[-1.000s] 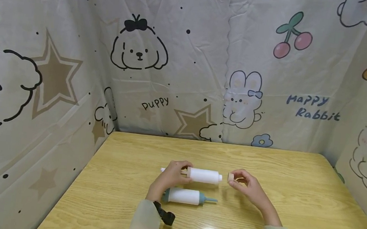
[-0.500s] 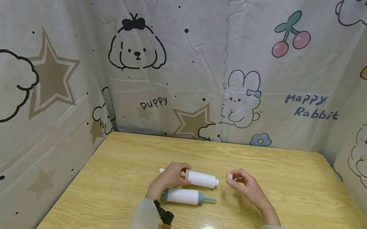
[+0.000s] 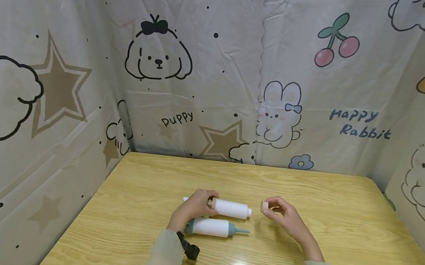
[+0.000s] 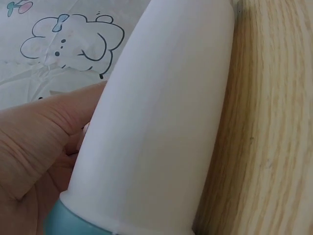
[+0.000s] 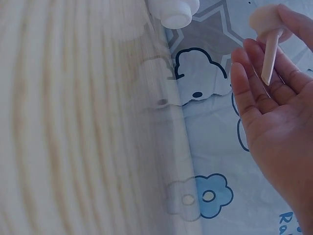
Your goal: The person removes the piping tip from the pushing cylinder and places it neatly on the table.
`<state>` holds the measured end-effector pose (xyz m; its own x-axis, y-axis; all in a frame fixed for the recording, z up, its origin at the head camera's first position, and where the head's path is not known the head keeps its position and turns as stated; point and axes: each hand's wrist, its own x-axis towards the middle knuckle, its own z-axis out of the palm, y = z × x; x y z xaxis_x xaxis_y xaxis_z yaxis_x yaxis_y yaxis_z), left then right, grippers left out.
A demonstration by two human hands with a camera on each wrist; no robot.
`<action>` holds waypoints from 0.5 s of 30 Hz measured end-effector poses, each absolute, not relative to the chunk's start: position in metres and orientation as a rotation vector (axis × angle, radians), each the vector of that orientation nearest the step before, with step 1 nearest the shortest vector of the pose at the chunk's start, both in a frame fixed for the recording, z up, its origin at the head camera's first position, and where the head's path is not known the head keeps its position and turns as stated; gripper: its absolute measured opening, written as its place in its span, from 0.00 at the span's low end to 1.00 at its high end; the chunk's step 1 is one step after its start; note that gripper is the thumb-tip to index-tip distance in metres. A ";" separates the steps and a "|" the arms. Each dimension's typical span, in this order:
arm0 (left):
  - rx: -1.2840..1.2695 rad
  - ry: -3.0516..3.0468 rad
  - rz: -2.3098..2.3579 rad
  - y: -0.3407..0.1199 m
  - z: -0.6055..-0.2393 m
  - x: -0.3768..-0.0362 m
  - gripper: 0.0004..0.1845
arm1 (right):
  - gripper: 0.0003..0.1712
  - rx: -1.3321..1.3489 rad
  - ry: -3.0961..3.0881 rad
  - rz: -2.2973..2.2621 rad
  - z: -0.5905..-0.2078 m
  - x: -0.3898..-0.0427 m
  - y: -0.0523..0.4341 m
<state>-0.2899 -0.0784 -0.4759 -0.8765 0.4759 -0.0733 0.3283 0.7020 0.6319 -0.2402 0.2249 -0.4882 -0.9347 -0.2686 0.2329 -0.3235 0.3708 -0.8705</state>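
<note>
White cloth [image 3: 223, 61] fills the top and both sides of my head view, with puppies, bunnies, stars and cherries drawn on it. Across the bottom lies a yellow wooden table [image 3: 288, 182], with a bright shiny spot at the bottom middle. Two pale sleeves [image 3: 166, 254] come up from the bottom edge. Between them and the middle of the table I see the right hand [image 3: 285, 214], right of centre, and the left hand [image 3: 198, 203], left of centre.

Next in size is the blue-ended tube [image 3: 211, 227], lying low in the middle with its thin blue spout pointing to the right of the frame. It looks huge in my left wrist view, in front of the left hand. Just above it in the head view is the white tube [image 3: 230, 209]. The left hand holds it by its beige left end. I cannot tell if it rests on the table.

Two black cameras [image 3: 192, 252] sit at the wrists. Smaller is the beige cap [image 3: 264, 206], pinched by the right hand's thumb and fingertips. At the upper right of my right wrist view, its thin stick [image 5: 270, 58] points down toward the palm. A small gap parts the cap from the white tip [image 3: 249, 213] of the white tube.
</note>
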 end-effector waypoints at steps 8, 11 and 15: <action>0.646 2.686 0.911 -0.080 -0.478 -0.288 0.26 | 0.14 0.551 -2.567 1.633 -0.489 -0.240 0.225; 0.645 2.695 0.905 -0.080 -0.479 -0.289 0.26 | 0.14 0.547 -2.579 1.625 -0.479 -0.235 0.222; 0.632 2.696 0.901 -0.080 -0.479 -0.289 0.27 | 0.14 0.528 -2.593 1.618 -0.482 -0.237 0.222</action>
<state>-0.2892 -0.0797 -0.4787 -0.8808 0.4670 -0.0785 0.3260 0.7183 0.6147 -0.2368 0.2224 -0.4816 -0.9412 -0.2640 0.2109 -0.3055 0.3980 -0.8650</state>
